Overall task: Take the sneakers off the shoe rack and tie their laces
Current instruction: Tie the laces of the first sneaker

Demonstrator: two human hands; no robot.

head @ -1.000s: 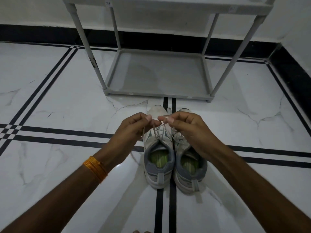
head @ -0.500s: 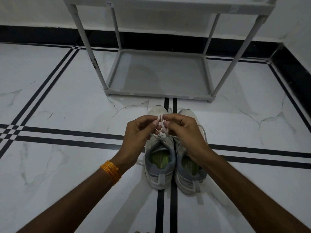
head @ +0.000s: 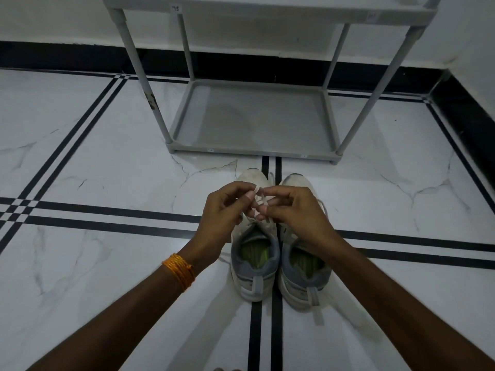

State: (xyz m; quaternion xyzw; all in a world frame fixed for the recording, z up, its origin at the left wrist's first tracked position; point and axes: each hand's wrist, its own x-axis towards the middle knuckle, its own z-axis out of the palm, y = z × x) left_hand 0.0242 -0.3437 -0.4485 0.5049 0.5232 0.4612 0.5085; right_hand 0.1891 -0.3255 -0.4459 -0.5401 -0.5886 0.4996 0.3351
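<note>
Two white and grey sneakers stand side by side on the floor, heels toward me, in front of the rack. The left sneaker has its white laces lifted above the tongue. My left hand pinches one strand of those laces and my right hand pinches the other; the fingertips meet over the shoe. The right sneaker lies partly under my right wrist, with a loose lace trailing on its right side. The knot itself is hidden by my fingers.
A grey shoe rack stands just beyond the sneakers, its bottom shelf bare. The floor is white marble with black stripes. A black skirting and wall run along the back and right.
Both hands have moved slightly nearer to me and lower over the left sneaker, and the lace strands have been drawn together into crossed loops between the fingertips.
</note>
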